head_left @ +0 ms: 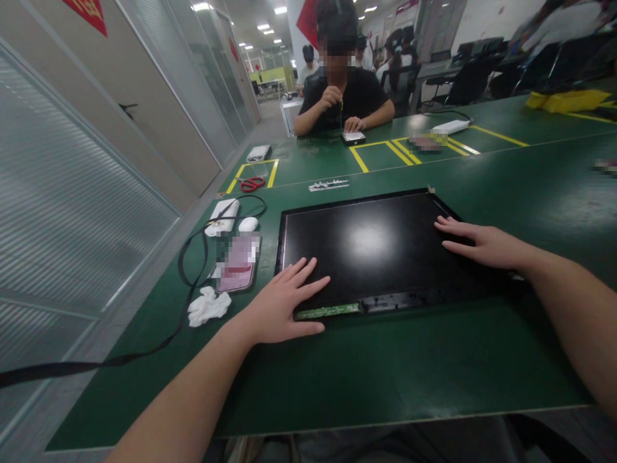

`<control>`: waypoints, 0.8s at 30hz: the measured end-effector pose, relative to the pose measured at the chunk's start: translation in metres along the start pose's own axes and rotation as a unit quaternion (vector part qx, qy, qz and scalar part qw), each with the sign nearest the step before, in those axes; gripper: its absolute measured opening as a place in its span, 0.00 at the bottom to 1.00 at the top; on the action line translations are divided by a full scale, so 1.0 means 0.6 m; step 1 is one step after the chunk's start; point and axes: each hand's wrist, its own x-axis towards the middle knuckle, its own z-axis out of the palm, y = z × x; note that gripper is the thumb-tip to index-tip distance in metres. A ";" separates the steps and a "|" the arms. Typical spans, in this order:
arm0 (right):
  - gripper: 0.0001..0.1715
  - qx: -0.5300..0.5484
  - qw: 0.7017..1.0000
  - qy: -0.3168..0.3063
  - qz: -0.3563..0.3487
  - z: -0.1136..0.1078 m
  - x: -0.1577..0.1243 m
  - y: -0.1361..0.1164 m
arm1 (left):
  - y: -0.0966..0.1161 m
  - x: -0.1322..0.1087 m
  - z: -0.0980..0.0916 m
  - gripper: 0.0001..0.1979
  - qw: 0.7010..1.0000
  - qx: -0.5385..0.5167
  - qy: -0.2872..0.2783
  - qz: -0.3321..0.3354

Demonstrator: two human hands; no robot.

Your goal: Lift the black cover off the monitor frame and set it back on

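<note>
A black flat screen panel lies face up on the green table, with glare on its dark surface. Along its near edge runs a narrow green circuit board beside a dark strip. My left hand rests with spread fingers over the panel's near left corner, the thumb reaching past the board's side. On the panel's right edge lies my right hand, fingers stretched out and apart. Neither hand grips anything.
Left of the panel are a phone, crumpled tissue, a white earbud case, a white power bank and a black strap. Red-handled scissors lie farther back. Opposite, a person handles a small drive.
</note>
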 end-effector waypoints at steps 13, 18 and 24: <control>0.44 0.026 0.999 0.023 0.016 0.006 -0.006 -0.004 | 0.006 0.003 -0.006 0.41 1.000 -0.009 -0.011 -0.001; 0.38 0.045 0.998 0.045 0.022 -0.005 -0.014 -0.011 | 0.000 -0.002 -0.007 0.44 0.999 -0.038 0.009 -0.002; 0.35 0.043 0.988 0.138 0.056 -0.021 -0.022 0.007 | -0.017 -0.011 -0.027 0.24 0.989 -0.021 0.136 -0.054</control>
